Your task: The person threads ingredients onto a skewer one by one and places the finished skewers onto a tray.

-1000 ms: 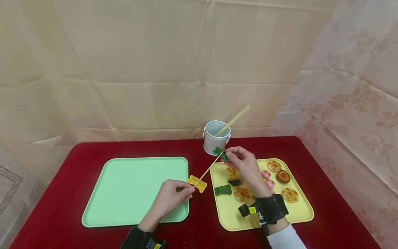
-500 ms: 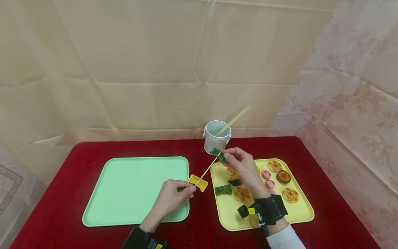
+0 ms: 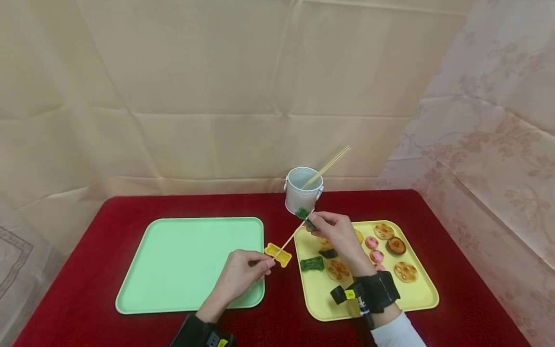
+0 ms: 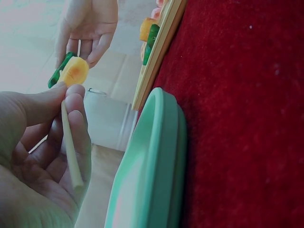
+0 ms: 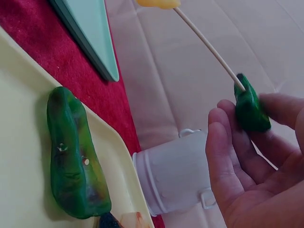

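Note:
My left hand [image 3: 237, 275] pinches a thin wooden skewer [image 3: 291, 237] near its lower end. A yellow toy pepper piece [image 3: 284, 260] is threaded on the skewer just beyond the fingertips; in the left wrist view the skewer's blunt end [image 4: 72, 161] lies across the palm. Thumb and fingers of my right hand [image 3: 340, 236] hold a green toy pepper piece [image 5: 251, 111] at the skewer's far end. In the right wrist view the skewer runs into the green piece, and in the head view its tip pokes out slightly past it.
A mint-green tray [image 3: 186, 265] lies left. The yellow tray [image 3: 416, 299] at right carries another green pepper piece [image 3: 312, 263], lotus root slices [image 3: 405, 272], a mushroom [image 3: 396, 246] and pink pieces [image 3: 376, 256]. Behind the hands stands a white bucket [image 3: 299, 200] with skewers [image 3: 329, 166].
My right hand has shifted slightly left and toward the body, and the green piece it holds has tilted a little. The left hand and yellow piece have barely moved.

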Available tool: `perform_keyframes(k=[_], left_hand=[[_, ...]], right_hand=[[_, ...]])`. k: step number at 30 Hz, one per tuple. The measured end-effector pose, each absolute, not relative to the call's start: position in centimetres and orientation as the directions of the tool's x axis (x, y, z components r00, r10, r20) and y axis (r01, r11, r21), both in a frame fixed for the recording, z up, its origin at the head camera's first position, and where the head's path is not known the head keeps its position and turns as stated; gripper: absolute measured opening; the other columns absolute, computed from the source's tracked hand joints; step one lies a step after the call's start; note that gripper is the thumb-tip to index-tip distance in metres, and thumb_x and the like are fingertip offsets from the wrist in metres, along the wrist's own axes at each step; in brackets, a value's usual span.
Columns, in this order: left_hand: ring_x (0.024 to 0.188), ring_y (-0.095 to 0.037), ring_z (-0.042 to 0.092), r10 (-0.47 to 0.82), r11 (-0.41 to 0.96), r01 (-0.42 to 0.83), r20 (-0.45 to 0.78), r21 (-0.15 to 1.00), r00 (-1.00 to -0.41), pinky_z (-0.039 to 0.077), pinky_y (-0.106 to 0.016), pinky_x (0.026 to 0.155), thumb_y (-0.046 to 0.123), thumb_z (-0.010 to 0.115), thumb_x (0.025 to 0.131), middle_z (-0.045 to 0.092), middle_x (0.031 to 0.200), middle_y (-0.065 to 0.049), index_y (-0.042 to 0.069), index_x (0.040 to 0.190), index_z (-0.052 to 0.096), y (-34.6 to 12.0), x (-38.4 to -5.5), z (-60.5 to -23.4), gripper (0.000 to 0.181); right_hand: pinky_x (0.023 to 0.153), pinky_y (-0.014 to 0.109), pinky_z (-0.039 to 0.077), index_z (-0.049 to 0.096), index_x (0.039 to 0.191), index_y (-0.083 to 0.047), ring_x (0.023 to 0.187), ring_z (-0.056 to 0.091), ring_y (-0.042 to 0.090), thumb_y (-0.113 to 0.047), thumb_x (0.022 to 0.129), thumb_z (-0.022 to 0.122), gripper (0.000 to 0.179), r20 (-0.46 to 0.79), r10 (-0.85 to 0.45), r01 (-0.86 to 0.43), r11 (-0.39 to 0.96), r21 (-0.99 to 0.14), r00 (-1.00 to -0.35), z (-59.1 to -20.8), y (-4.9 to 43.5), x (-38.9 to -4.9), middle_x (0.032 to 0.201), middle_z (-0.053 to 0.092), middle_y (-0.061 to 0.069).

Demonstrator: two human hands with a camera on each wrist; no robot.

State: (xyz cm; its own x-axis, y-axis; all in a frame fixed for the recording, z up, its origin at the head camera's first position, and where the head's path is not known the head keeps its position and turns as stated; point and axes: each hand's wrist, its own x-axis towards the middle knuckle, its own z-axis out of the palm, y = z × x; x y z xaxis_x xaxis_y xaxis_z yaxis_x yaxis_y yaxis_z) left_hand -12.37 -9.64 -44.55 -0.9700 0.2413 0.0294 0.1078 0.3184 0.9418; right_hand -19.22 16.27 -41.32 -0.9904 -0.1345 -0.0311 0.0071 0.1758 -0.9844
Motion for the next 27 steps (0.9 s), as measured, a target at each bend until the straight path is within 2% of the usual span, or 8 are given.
perform_keyframes(k=[6,11,17,22,27], left_hand=[[0.06,-0.015,0.066,0.226,0.315,0.122,0.05,0.941,-0.973,0.046,-0.019,0.052,0.012,0.076,0.095,0.072,0.071,-0.005,-0.001,0.094,0.081,-9.5,-12.3,-44.5,0.014],[0.06,-0.015,0.065,0.217,0.318,0.123,0.054,0.94,-0.975,0.046,-0.019,0.053,0.013,0.078,0.094,0.072,0.072,-0.009,0.0,0.093,0.081,-9.4,-12.4,-44.5,0.014],[0.06,-0.019,0.066,0.214,0.285,0.136,0.076,0.949,-0.974,0.047,-0.019,0.054,0.013,0.079,0.093,0.072,0.072,-0.008,0.0,0.092,0.081,-9.4,-12.3,-44.4,0.013],[0.059,-0.018,0.066,0.208,0.274,0.139,0.083,0.952,-0.975,0.048,-0.018,0.054,0.013,0.079,0.092,0.072,0.072,-0.008,0.0,0.092,0.081,-9.4,-12.3,-44.3,0.013],[0.059,-0.018,0.066,0.2,0.288,0.142,0.085,0.947,-0.976,0.047,-0.018,0.053,0.013,0.079,0.092,0.072,0.071,-0.007,0.0,0.091,0.081,-9.4,-12.3,-44.4,0.013]], right_hand=[[0.087,0.03,0.058,0.076,0.111,0.005,0.092,0.071,0.023,-0.035,0.104,0.064,0.042,-0.048,-0.185,0.011,0.2,-0.98,-0.982,-41.2,16.1,-19.1,0.101,0.075,0.014],[0.088,0.032,0.056,0.077,0.112,0.001,0.092,0.068,0.022,-0.033,0.103,0.066,0.037,-0.064,-0.223,0.005,0.256,-0.967,-0.973,-41.1,15.8,-18.7,0.101,0.074,0.009],[0.092,0.044,0.052,0.079,0.105,-0.006,0.094,0.065,0.023,-0.037,0.101,0.067,0.034,-0.062,-0.245,-0.023,0.332,-0.943,-0.967,-41.1,15.5,-18.4,0.095,0.074,0.004],[0.086,0.048,0.052,0.08,0.097,-0.008,0.091,0.066,0.024,-0.035,0.101,0.068,0.03,-0.041,-0.293,-0.073,0.367,-0.927,-0.955,-41.2,15.1,-18.3,0.091,0.074,0.003],[0.084,0.047,0.052,0.081,0.097,-0.008,0.088,0.067,0.025,-0.033,0.101,0.068,0.028,-0.048,-0.316,-0.079,0.376,-0.923,-0.948,-41.3,14.7,-18.1,0.093,0.074,0.002]])
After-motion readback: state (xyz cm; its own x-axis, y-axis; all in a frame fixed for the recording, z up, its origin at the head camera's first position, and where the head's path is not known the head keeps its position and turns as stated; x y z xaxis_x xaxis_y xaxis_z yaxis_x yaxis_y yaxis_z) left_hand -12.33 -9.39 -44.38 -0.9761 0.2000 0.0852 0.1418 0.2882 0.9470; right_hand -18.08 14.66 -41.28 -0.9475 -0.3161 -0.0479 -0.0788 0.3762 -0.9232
